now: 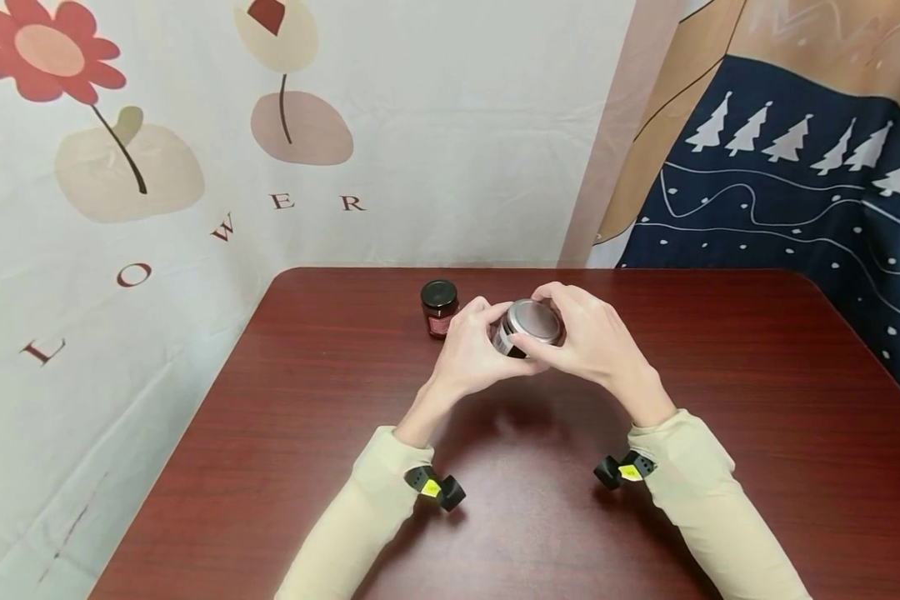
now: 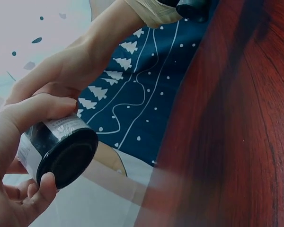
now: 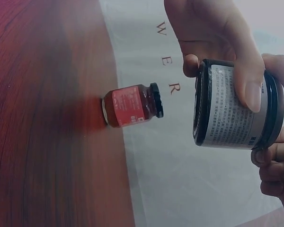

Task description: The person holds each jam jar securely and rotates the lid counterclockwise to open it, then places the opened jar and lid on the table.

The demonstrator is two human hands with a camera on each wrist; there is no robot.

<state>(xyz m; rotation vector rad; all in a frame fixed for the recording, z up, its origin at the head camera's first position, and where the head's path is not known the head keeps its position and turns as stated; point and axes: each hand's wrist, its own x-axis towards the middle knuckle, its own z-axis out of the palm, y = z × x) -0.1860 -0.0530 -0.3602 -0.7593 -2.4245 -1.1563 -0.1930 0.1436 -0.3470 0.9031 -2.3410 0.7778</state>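
Note:
Both hands hold a dark jar [image 1: 534, 321] with a white printed label above the table. My left hand [image 1: 471, 346] grips the jar's body, its thumb across the label [image 3: 222, 113] and fingers near the base [image 2: 68, 158]. Around the jar's lid curl the fingers and thumb of my right hand [image 1: 588, 337]. A second, smaller jar [image 1: 439, 308] with a black lid and a red label stands upright on the table, just left of my left hand and apart from it.
A dark red wooden table [image 1: 525, 500] lies under the hands. Behind it hang a white flower-printed cloth [image 1: 457, 167] and a navy cloth [image 1: 780, 187] with white trees. Each wrist wears a small black camera.

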